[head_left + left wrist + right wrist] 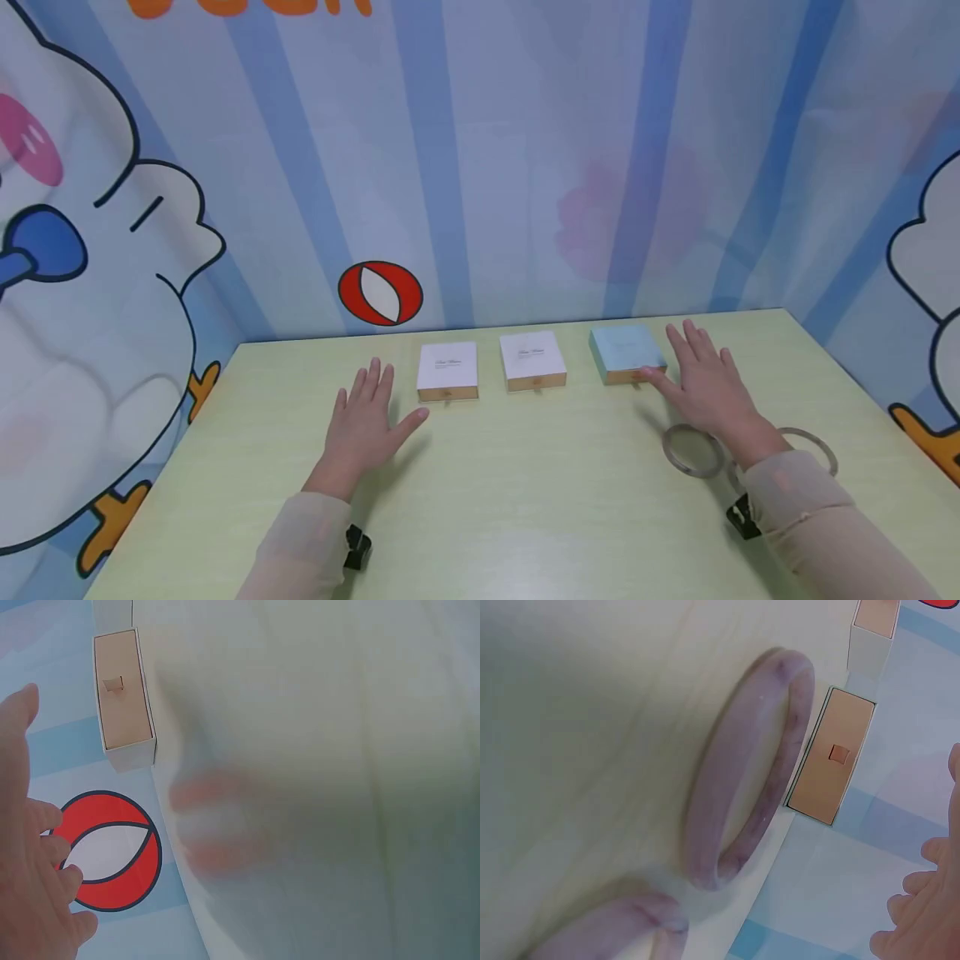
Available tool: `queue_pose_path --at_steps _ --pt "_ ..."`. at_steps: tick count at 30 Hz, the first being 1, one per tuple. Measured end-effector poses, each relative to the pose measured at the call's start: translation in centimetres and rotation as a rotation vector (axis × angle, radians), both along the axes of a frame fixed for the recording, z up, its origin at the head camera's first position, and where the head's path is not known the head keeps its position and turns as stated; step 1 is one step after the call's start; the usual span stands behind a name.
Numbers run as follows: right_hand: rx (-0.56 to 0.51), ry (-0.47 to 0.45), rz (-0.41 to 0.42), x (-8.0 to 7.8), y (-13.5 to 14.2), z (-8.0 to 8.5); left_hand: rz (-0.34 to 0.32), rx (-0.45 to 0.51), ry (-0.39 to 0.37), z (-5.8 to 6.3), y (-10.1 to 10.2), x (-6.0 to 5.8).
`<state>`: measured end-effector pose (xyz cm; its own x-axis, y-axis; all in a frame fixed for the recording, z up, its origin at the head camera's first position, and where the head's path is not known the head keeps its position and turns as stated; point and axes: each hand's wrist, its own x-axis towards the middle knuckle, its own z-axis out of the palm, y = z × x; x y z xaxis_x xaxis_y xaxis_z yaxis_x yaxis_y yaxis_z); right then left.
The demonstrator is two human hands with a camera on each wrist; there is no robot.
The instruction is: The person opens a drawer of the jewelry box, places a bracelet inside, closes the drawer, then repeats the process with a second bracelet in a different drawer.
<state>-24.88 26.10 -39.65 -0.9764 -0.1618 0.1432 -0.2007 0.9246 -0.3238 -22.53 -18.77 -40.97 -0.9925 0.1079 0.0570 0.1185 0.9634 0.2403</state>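
My left hand [362,432] is held over the table's left half, fingers straight and thumb out to the side, holding nothing. Just past its thumb is a white box [447,365] with a tan front that has a small pull tab. My right hand [708,390], also with straight spread fingers, hovers beside a light blue box [628,348]; its thumb overlaps that box's front corner in the head view. Under the right wrist lie two bangles: one mauve-grey bangle [720,772] in full sight, and a second bangle [592,930] partly hidden by the forearm in the head view.
Another white box [532,360] sits between the first white box and the blue one, all in a row near the table's back edge. Behind the pale wood-grain table [525,500] rises a blue striped backdrop [510,167] with cartoon figures. A dark strap piece [358,547] shows at the left wrist.
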Motion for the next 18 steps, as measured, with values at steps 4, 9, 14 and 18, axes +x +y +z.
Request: queue_pose_path --at_steps 4,9,14,18 --pt "-0.007 0.003 0.002 -0.1 -0.1 0.0 0.001 0.004 0.001 0.0 0.0 0.0" --pt "-0.023 0.0 0.008 -0.1 -0.4 0.2 -0.002 0.013 0.008 0.1 0.1 0.1" --pt "-0.058 -0.009 0.034 0.0 -0.9 0.4 0.0 0.022 0.005 0.3 0.2 0.1" --pt "-0.077 -0.013 0.045 0.1 -1.5 0.6 0.002 0.037 -0.003 0.3 0.2 0.1"
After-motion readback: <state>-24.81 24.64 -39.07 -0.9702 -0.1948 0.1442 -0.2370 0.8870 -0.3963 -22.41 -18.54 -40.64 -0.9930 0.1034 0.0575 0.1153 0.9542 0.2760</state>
